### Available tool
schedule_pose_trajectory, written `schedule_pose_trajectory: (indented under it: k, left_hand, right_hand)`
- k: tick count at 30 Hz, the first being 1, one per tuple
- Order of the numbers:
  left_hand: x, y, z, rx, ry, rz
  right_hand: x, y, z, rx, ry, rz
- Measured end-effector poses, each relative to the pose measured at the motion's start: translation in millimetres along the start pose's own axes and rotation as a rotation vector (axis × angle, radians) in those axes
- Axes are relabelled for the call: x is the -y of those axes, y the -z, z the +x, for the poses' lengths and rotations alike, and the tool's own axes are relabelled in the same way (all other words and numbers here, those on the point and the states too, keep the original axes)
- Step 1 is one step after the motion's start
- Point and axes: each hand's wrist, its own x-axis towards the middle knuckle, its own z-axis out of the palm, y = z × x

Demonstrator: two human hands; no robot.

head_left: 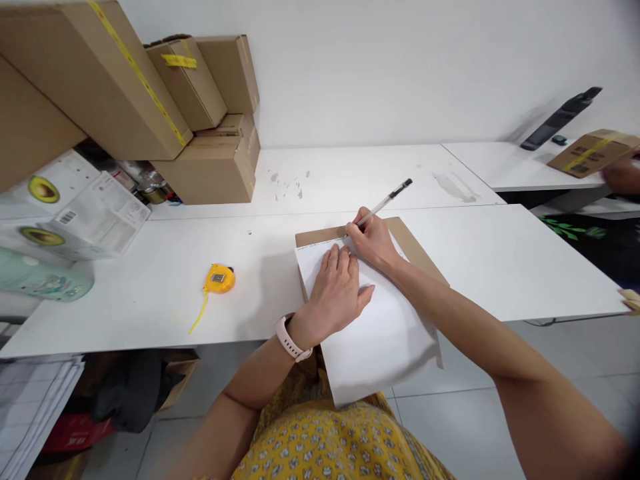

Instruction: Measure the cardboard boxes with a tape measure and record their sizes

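My right hand (373,239) is closed around a pen (387,199) with a clear barrel and black cap end. The pen's tip is at the top part of a white paper sheet (380,347), where a line of small writing runs along the upper edge. My left hand (339,283) lies flat on the sheet with its fingers stretched out, left of the pen. A brown cardboard piece (420,253) lies beneath the paper. The sheet's lower end hangs past the table's front edge over my lap.
A yellow tape measure (219,279) lies to the left on the white table (480,260). Cardboard boxes (215,167) are stacked at the back left, near avocado-printed boxes (75,207) and a mint bottle (45,275). At the far right, a person's hand (623,175) touches a taped box (593,153).
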Motion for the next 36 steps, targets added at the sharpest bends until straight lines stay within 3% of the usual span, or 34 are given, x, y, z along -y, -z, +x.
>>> schedule_pose_trajectory:
  k: [9, 14, 18, 21, 24, 26, 30, 33, 36]
  left_hand:
    - [2, -2.6, 0, -0.027, -0.011, -0.005]
    - [1, 0.3, 0, 0.001, -0.005, -0.005]
    - [2, 1.5, 0, 0.004, -0.006, 0.003]
    - [5, 0.3, -2, -0.027, -0.024, -0.014]
    - [7, -1.4, -3, -0.045, -0.026, -0.024]
    - [8, -2.7, -2, -0.042, -0.022, -0.028]
    - [9, -2.9, -1, -0.038, -0.029, -0.062]
    - [12, 7.2, -6, -0.189, -0.046, -0.172]
    - [27, 25.5, -20, -0.559, 0.019, -0.257]
  right_hand:
    - [-3, 0, -1, -0.006, -0.01, 0.001]
    - [-1, 4, 1, -0.182, 0.024, 0.045]
    - [1, 30, -4, -0.273, 0.149, 0.113]
    - [-7, 69, -31, -0.393, 0.107, 0.018]
    - [-29, 108, -81, -0.472, -0.074, -0.24]
    - [-47, 120, -118, -0.393, -0.17, -0.346]
    - [-68, 109, -171, -0.125, -0.239, -0.129]
    - [-63, 97, -181, -0.152, -0.163, 0.044]
    - [-57, 117, -172, -0.329, -0.026, 0.099]
